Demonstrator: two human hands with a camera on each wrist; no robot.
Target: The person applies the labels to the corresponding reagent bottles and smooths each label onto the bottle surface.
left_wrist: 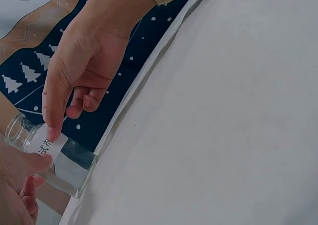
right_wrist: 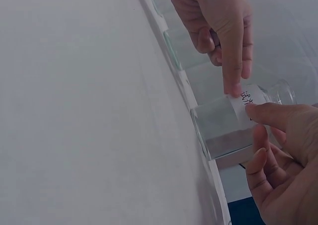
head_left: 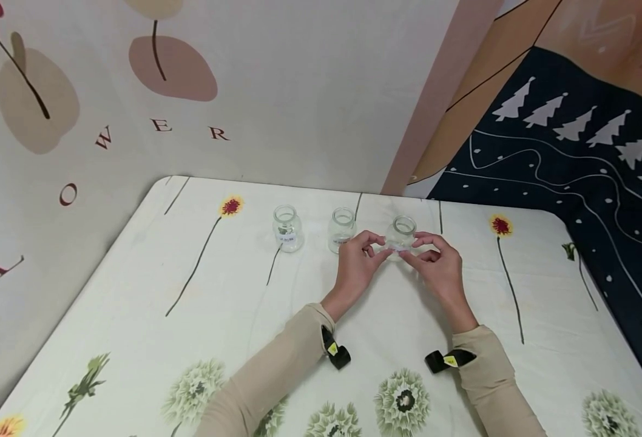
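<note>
A clear glass jar [head_left: 403, 233] stands upright at the right end of a row of three. My left hand [head_left: 358, 256] and right hand [head_left: 439, 265] hold it from both sides, thumbs on its front and index fingers at its sides. A white label [left_wrist: 47, 144] with dark handwriting sits on the jar's front. Both thumbs press on this label, as the right wrist view also shows, with my right hand [right_wrist: 290, 155] near and my left hand [right_wrist: 223, 29] opposite. The thumbs cover part of the writing.
Two similar labelled jars, the middle jar [head_left: 342, 227] and the left jar [head_left: 287, 229], stand to the left. The middle one is close to my left hand. A flower-patterned cloth [head_left: 135, 291] covers the table, with printed hangings [head_left: 310, 91] behind it.
</note>
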